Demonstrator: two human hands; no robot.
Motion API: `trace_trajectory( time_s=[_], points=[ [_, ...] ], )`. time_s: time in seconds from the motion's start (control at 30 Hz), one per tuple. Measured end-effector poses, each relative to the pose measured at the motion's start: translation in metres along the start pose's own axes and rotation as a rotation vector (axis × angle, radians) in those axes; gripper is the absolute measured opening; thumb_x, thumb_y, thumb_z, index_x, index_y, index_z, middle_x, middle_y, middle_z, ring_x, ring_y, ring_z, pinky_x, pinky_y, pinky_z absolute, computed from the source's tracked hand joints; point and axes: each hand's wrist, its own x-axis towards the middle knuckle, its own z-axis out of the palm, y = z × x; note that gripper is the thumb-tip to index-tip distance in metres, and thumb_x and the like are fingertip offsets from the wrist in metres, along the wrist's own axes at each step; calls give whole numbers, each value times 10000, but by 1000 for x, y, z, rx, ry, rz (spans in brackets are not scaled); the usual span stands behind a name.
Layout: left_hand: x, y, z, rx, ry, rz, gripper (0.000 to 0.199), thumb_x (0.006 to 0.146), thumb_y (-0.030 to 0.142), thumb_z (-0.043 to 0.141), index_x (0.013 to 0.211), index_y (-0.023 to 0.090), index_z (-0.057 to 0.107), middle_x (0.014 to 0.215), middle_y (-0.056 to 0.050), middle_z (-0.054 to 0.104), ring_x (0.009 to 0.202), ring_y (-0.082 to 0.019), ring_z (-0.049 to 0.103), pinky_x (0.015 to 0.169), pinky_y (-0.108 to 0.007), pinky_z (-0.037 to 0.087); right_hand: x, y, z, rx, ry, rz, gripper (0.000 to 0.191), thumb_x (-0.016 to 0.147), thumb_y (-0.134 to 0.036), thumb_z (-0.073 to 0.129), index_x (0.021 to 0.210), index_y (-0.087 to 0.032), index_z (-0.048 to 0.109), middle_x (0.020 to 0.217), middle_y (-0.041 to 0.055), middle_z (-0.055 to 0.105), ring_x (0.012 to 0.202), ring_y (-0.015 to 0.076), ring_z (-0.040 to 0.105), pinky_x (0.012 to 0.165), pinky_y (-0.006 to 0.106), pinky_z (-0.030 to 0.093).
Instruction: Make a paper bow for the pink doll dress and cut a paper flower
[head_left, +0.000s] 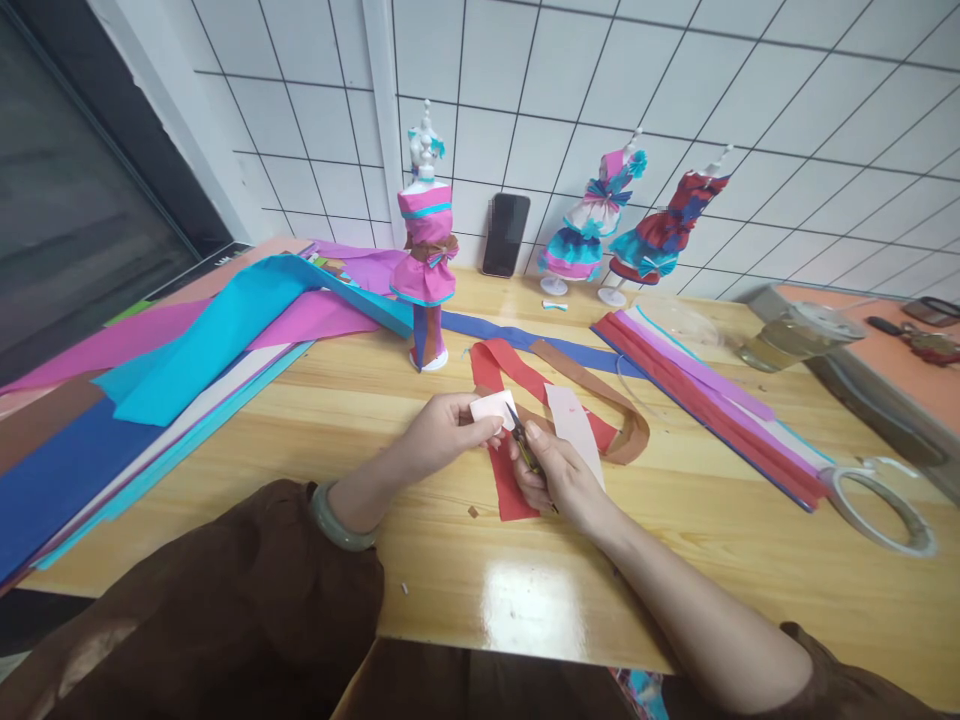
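Observation:
Between thumb and fingers, my left hand (450, 435) pinches a small piece of pale pink paper (491, 407). A pair of small dark scissors (523, 440) is gripped in my right hand (559, 470), its blades at the right edge of that piece. Under and beside my hands lie a red paper strip (514, 490), a pale pink strip (576, 430) and a curled brown strip (634, 430). Just beyond them stands a miniature dress form (425, 250) in a pink paper dress with turquoise trim and a brown bow.
Two more dressed forms (581, 235) (667, 235) and a phone (506, 235) stand by the tiled wall. Coloured paper sheets (187, 330) cover the left side. Folded strips (712, 400), a tape roll (885, 512) and a cup (795, 335) are at right.

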Motion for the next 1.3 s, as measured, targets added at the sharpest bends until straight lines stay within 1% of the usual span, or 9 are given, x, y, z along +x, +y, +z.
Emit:
trace_trajectory(
  time_s=[0.17, 0.37, 0.63, 0.77, 1.07, 1.3],
  points=[
    [-1, -1, 0, 30, -32, 24, 163, 757, 259, 557, 764, 105, 610, 751, -61, 652, 713, -140, 588, 682, -258, 449, 0, -1, 1, 9, 1, 8, 381, 853, -540, 350, 760, -180, 433, 435, -99, 290, 326, 45, 203, 324, 171, 199],
    [-1, -2, 0, 51, -34, 28, 179, 763, 280, 550, 766, 111, 609, 764, -61, 654, 733, -150, 596, 694, -260, 448, 0, 0, 0, -1, 6, 2, 379, 851, -542, 350, 759, -185, 436, 435, -97, 294, 329, 48, 211, 326, 170, 201],
    [-1, -1, 0, 20, -34, 24, 155, 762, 260, 559, 767, 114, 610, 756, -48, 648, 707, -125, 580, 675, -238, 443, 1, -1, 1, 24, -4, 16, 387, 851, -546, 349, 746, -183, 433, 437, -99, 287, 320, 38, 194, 318, 164, 179],
    [-1, 0, 0, -10, -48, 20, 148, 764, 249, 561, 773, 113, 618, 745, -42, 648, 690, -109, 572, 664, -219, 438, 0, -3, 1, -12, 14, 4, 390, 849, -546, 354, 736, -180, 432, 438, -97, 291, 319, 37, 208, 315, 165, 189],
    [0, -1, -2, -66, -45, -62, 160, 735, 251, 594, 805, 114, 638, 765, -45, 663, 676, -101, 580, 663, -216, 449, -1, -3, 0, -72, 18, -29, 390, 873, -524, 321, 733, -178, 435, 438, -94, 285, 327, 37, 226, 320, 162, 203],
    [0, 0, -3, -80, -47, -85, 171, 727, 262, 603, 785, 107, 646, 745, -49, 668, 653, -98, 582, 644, -211, 450, -2, -4, -1, -99, 6, -31, 383, 876, -517, 322, 731, -181, 436, 447, -90, 293, 339, 41, 238, 331, 165, 217]
  ],
)
